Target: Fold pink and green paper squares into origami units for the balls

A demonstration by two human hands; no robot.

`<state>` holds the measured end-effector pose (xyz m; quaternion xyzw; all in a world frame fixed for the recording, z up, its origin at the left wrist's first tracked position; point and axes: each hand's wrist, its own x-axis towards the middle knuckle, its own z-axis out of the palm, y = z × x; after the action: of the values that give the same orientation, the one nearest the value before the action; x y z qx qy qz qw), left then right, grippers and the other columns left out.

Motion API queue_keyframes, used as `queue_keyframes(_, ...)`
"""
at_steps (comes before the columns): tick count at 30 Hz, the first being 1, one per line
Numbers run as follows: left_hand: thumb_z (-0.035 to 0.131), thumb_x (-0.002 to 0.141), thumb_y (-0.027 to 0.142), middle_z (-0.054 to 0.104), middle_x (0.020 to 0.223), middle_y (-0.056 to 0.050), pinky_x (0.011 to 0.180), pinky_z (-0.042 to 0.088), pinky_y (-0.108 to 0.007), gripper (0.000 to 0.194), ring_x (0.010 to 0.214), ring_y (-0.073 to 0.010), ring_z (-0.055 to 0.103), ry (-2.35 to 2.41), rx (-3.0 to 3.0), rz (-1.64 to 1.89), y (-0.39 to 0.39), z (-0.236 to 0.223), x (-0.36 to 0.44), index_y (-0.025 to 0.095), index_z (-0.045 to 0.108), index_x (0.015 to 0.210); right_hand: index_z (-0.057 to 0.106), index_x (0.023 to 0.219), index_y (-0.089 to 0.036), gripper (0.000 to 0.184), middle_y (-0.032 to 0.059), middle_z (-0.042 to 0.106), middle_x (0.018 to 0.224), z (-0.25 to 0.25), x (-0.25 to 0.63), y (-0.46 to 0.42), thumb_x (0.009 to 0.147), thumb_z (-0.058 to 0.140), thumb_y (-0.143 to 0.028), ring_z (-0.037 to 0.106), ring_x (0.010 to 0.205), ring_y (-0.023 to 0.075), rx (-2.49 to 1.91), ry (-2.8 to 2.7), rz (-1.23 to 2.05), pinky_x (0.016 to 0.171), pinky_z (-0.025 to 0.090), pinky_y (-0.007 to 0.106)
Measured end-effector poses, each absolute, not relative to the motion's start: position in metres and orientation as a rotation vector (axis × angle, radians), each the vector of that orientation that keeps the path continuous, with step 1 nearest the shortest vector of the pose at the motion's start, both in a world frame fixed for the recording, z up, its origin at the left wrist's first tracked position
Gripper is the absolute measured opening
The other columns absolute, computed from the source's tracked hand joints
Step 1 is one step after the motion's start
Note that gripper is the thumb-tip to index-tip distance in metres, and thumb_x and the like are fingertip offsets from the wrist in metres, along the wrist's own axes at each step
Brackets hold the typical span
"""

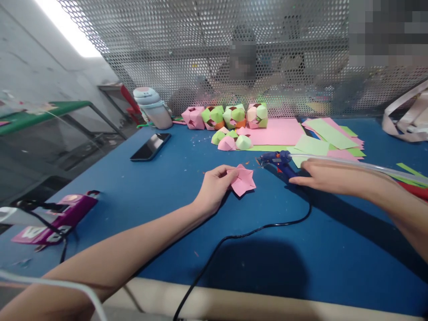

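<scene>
pink paper (245, 181), one edge pinched
left hand (215, 185) grips it — probably keeping folds clear; right hand (317, 175) at glue gun (277, 158) — grip unclear

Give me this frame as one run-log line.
left hand: holds pink folded paper | right hand: at glue gun, grip unclear | back: paper balls in a row

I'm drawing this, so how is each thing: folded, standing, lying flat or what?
Pink paper star: folded, pinched in the left hand
Glue gun: right hand at its handle, clear stick at its back
Phone: flat, screen dark
Bottle: upright, capped
Paper balls: folded, in a row
Sheets: overlapping
Cord: curved
</scene>
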<state>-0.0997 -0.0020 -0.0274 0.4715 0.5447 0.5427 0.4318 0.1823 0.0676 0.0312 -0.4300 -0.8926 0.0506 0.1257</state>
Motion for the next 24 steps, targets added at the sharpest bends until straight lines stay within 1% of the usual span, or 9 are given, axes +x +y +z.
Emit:
queue_keyframes(2, 0.067, 0.076, 0.039, 0.064, 0.075, -0.003, 0.06, 0.04, -0.023, 0.026, 0.066, -0.0123, 0.054, 1.374, 1.184, 1.354, -0.002, -0.027, -0.099, 0.014, 0.069, 0.083, 0.066, 0.075, -0.019, 0.042, 0.0024, 0.065, 0.059, 0.027, 0.172, 0.073, 0.08, 0.055, -0.058, 0.052, 0.045, 0.0131, -1.289, -2.635, 0.354, 0.047, 0.036, 0.026)
queue_keyframes(4, 0.067, 0.076, 0.038, 0.064, 0.075, -0.003, 0.06, 0.04, -0.023, 0.025, 0.066, -0.0124, 0.054, 1.396, 1.211, 1.344, -0.001, -0.027, -0.099, 0.014, 0.069, 0.082, 0.066, 0.094, -0.019, 0.04, 0.0031, 0.069, 0.069, 0.022, 0.159, 0.075, 0.085, 0.049, -0.055, 0.059, 0.056, 0.0164, -1.368, -2.582, 0.541, 0.053, 0.041, 0.027)
queue_keyframes(7, 0.065, 0.077, 0.037, 0.064, 0.073, -0.003, 0.059, 0.04, -0.023, 0.024, 0.065, -0.0121, 0.053, 1.427, 1.253, 1.323, -0.001, -0.026, -0.098, 0.014, 0.07, 0.082, 0.066, 0.102, -0.017, 0.038, 0.0074, 0.072, 0.085, 0.009, 0.144, 0.075, 0.084, 0.052, -0.049, 0.064, 0.072, 0.0213, -1.4, -2.417, 0.521, 0.063, 0.045, 0.03)
queue_keyframes(10, 0.065, 0.076, 0.036, 0.065, 0.074, -0.003, 0.059, 0.039, -0.023, 0.023, 0.065, -0.0119, 0.053, 1.426, 1.28, 1.32, 0.0, -0.026, -0.097, 0.014, 0.069, 0.081, 0.065, 0.108, -0.016, 0.036, 0.0107, 0.071, 0.1, -0.004, 0.137, 0.075, 0.084, 0.054, -0.041, 0.065, 0.086, 0.024, -1.331, -2.302, 0.52, 0.07, 0.048, 0.032)
queue_keyframes(12, 0.065, 0.076, 0.034, 0.065, 0.075, -0.003, 0.059, 0.039, -0.022, 0.021, 0.064, -0.0118, 0.053, 1.421, 1.279, 1.321, 0.0, -0.026, -0.096, 0.014, 0.069, 0.08, 0.065, 0.109, -0.017, 0.034, 0.0098, 0.071, 0.099, -0.007, 0.137, 0.074, 0.085, 0.052, -0.039, 0.065, 0.084, 0.0235, -1.302, -2.263, 0.545, 0.07, 0.049, 0.033)
queue_keyframes(15, 0.064, 0.075, 0.031, 0.065, 0.071, -0.002, 0.057, 0.038, -0.022, 0.018, 0.061, -0.0115, 0.053, 1.42, 1.245, 1.331, 0.001, -0.024, -0.095, 0.014, 0.069, 0.079, 0.067, 0.102, -0.018, 0.031, 0.0061, 0.072, 0.087, -0.002, 0.138, 0.068, 0.086, 0.052, -0.04, 0.064, 0.075, 0.0218, -1.224, -2.231, 0.559, 0.067, 0.05, 0.033)
queue_keyframes(19, 0.064, 0.072, 0.027, 0.063, 0.067, -0.002, 0.055, 0.038, -0.022, 0.014, 0.059, -0.0111, 0.053, 1.441, 1.226, 1.332, 0.003, -0.023, -0.095, 0.013, 0.067, 0.074, 0.064, 0.1, -0.02, 0.03, 0.0029, 0.069, 0.083, 0.007, 0.136, 0.05, 0.087, 0.051, -0.043, 0.063, 0.075, 0.0201, -1.017, -2.267, 0.595, 0.066, 0.05, 0.032)
queue_keyframes(22, 0.064, 0.072, 0.027, 0.062, 0.065, -0.002, 0.054, 0.037, -0.023, 0.014, 0.057, -0.0111, 0.051, 1.451, 1.242, 1.32, 0.003, -0.022, -0.095, 0.013, 0.065, 0.072, 0.059, 0.095, -0.021, 0.028, 0.001, 0.066, 0.077, 0.007, 0.132, 0.037, 0.086, 0.052, -0.047, 0.059, 0.066, 0.0171, -1.028, -2.317, 0.567, 0.057, 0.046, 0.028)
queue_keyframes(24, 0.063, 0.073, 0.028, 0.061, 0.065, -0.001, 0.054, 0.037, -0.023, 0.015, 0.057, -0.011, 0.05, 1.448, 1.271, 1.309, 0.002, -0.021, -0.094, 0.013, 0.065, 0.073, 0.057, 0.09, -0.022, 0.024, 0.0005, 0.064, 0.075, 0.005, 0.129, 0.033, 0.087, 0.051, -0.045, 0.058, 0.064, 0.0164, -1.008, -2.379, 0.468, 0.057, 0.043, 0.027)
